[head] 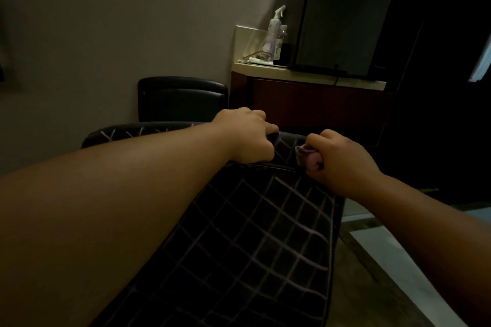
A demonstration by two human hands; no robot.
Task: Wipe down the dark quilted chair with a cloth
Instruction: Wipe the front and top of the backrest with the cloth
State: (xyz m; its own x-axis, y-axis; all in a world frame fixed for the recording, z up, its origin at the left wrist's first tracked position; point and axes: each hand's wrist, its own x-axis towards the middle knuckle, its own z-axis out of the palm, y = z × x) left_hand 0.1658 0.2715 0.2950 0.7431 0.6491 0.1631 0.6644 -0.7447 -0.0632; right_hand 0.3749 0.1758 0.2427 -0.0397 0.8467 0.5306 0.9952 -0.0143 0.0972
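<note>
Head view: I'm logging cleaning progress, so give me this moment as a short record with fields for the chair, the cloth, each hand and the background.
chair: dark quilted chair with pale grid stitching, fills the lower frame
cloth: pinkish cloth, bunched, at the chair's top edge
right hand: right hand grips the cloth against the chair
left hand: left hand holds the chair's top edge
background: spray bottle on a counter, beside a dark appliance; a second black chair by the wall
</note>
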